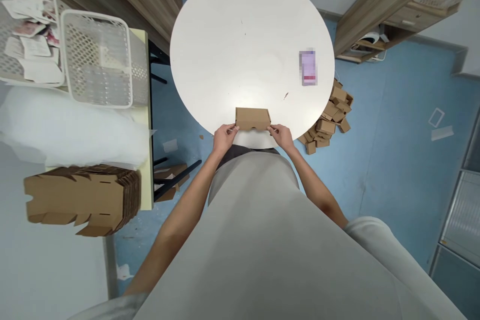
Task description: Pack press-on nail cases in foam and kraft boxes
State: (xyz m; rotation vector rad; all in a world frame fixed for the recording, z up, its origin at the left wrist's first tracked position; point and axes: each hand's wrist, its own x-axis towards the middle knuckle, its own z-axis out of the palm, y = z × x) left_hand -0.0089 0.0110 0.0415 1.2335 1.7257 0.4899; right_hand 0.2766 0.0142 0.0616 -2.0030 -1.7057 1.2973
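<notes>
From where I stand, the person has one small cardboard box (253, 118) in front of them. It is a closed, flat, rectangular carton of plain brown kraft board with a matte surface and crisp folded edges. A small notch shows in the middle of its front lip. It sits on the near edge of the round table (243, 30), close to the person's body.

The left hand (224, 138) grips the box's near left corner, with the fingers curled in and the thumb on top. The right hand (282, 136) pinches the near right corner in the same way. Both hands are closed on the cardboard.

The single table has a smooth, white, circular top. On its right side lies one flat purple-pink rectangle (308, 67), too blurred to identify.

On the blue floor to the right, just beside the table's rim, is a heap of folded boxes (330, 120) of the same brown board, too jumbled to count.

To the left, a side table holds one thick stack of flat die-cut blanks (82, 200) with jagged tabbed edges. It also holds two white plastic baskets (95, 65) with perforated walls. The farther basket has loose paper slips (30, 45) in it. A soft white sheet (56, 125) lies between the baskets and the blanks.
</notes>
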